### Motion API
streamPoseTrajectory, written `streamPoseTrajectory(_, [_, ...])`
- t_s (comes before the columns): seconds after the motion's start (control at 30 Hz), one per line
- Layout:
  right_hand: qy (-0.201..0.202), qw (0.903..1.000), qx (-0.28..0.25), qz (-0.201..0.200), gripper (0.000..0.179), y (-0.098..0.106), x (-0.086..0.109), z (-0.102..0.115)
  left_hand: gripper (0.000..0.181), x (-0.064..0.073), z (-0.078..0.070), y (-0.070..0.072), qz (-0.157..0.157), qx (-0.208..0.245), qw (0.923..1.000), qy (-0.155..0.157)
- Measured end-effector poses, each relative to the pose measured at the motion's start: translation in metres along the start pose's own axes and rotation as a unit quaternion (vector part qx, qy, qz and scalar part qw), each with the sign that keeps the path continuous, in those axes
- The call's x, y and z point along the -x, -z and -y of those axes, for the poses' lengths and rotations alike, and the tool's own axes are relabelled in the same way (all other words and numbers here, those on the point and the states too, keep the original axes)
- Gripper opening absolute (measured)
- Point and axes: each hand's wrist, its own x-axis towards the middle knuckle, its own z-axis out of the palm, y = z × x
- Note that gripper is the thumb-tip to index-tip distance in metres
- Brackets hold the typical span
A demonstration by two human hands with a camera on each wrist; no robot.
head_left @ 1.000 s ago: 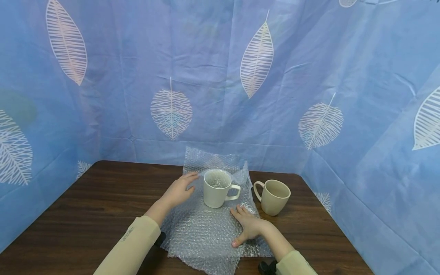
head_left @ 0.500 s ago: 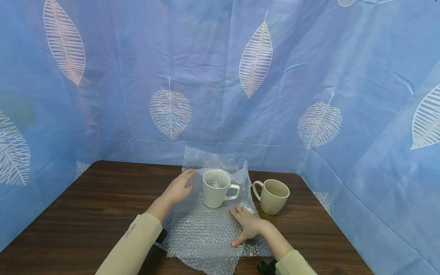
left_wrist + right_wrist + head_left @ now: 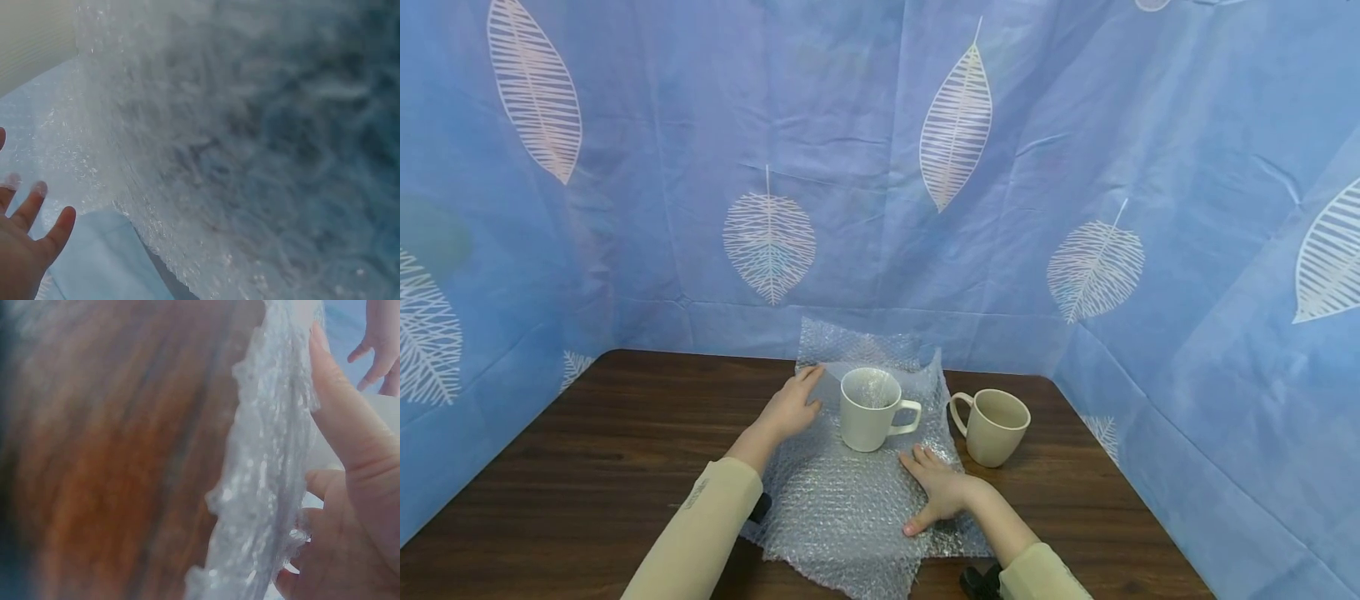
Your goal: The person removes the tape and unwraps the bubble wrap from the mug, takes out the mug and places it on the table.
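A white mug [image 3: 863, 425] stands upright on a sheet of bubble wrap [image 3: 842, 500], its handle to the right; some bubble wrap shows inside its mouth. Just left of the mug, my left hand [image 3: 788, 407] reaches over the wrap with fingers extended. In the left wrist view those fingers [image 3: 57, 234] are spread, and blurred bubble wrap [image 3: 206, 137] fills most of the picture. My right hand [image 3: 940, 487] lies with spread fingers on the wrap's right side, below the mug's handle. The right wrist view shows its thumb [image 3: 347, 406] along the wrap's edge [image 3: 256, 462].
A beige mug [image 3: 995, 429] stands on the dark wooden table [image 3: 647, 450], right of the wrap, handle pointing left. Behind the table hangs a blue curtain [image 3: 850, 167] with pale leaf prints. The wrap's far end rises against it. Black wrist gear [image 3: 981, 582] sits under the right sleeve.
My left hand's fingertips have moved slightly up and left, away from the white mug, and the left forearm has shifted right. My right hand and both mugs stay in place.
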Motion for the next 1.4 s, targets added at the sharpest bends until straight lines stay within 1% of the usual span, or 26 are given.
streamPoseTrajectory(0.1, [0.000,1.0000,-0.002,-0.001,0.113,0.000,0.001,0.000,0.064,-0.002,0.000,-0.001,0.000,0.002,1.0000,0.009])
streamPoseTrajectory(0.17, [0.001,1.0000,-0.003,-0.003,0.114,0.000,0.002,0.001,0.065,-0.003,0.001,-0.002,0.005,0.008,0.9997,0.022])
streamPoseTrajectory(0.33, [0.004,1.0000,-0.002,-0.003,0.113,0.000,0.002,0.001,0.072,-0.005,0.003,-0.006,0.031,0.045,0.9962,0.067])
streamPoseTrajectory(0.4, [0.005,1.0000,-0.001,-0.003,0.113,0.001,0.002,0.001,0.074,-0.005,0.003,-0.008,0.038,0.057,0.9944,0.081])
streamPoseTrajectory(0.47, [0.004,1.0000,-0.002,-0.001,0.113,0.001,0.002,0.001,0.076,-0.005,0.003,-0.009,0.043,0.058,0.9933,0.090])
streamPoseTrajectory(0.67, [0.004,0.9999,-0.005,0.009,0.113,0.001,0.001,-0.001,0.080,-0.009,0.000,-0.010,0.057,0.025,0.9909,0.120])
streamPoseTrajectory(0.8, [0.003,0.9999,-0.006,0.009,0.113,0.001,0.001,-0.002,0.081,-0.014,-0.001,-0.010,0.057,-0.010,0.9907,0.123])
streamPoseTrajectory(0.9, [0.003,0.9999,-0.006,0.010,0.112,0.001,0.001,-0.001,0.082,-0.017,0.000,-0.011,0.048,-0.047,0.9903,0.121])
streamPoseTrajectory(0.97, [0.004,0.9999,-0.006,0.009,0.112,0.001,0.001,0.000,0.081,-0.018,0.001,-0.014,0.038,-0.084,0.9887,0.118])
streamPoseTrajectory(1.03, [0.005,0.9999,-0.005,0.009,0.112,0.001,0.002,0.000,0.080,-0.019,0.001,-0.016,0.026,-0.126,0.9859,0.107])
streamPoseTrajectory(1.13, [0.004,1.0000,-0.002,0.008,0.112,0.001,0.002,0.000,0.076,-0.019,0.002,-0.018,0.013,-0.191,0.9785,0.078])
streamPoseTrajectory(1.2, [0.002,1.0000,-0.001,0.008,0.112,0.001,0.002,0.000,0.072,-0.019,0.002,-0.018,0.009,-0.216,0.9751,0.048])
streamPoseTrajectory(1.3, [0.001,1.0000,0.001,0.008,0.112,0.001,0.002,0.000,0.063,-0.019,0.004,-0.017,0.011,-0.246,0.9692,-0.007])
streamPoseTrajectory(1.33, [0.001,1.0000,0.003,0.008,0.112,0.001,0.002,0.000,0.060,-0.018,0.004,-0.016,0.012,-0.256,0.9664,-0.025])
streamPoseTrajectory(1.4, [0.000,0.9999,0.005,0.009,0.112,0.001,0.002,0.000,0.056,-0.018,0.005,-0.015,0.015,-0.285,0.9564,-0.063])
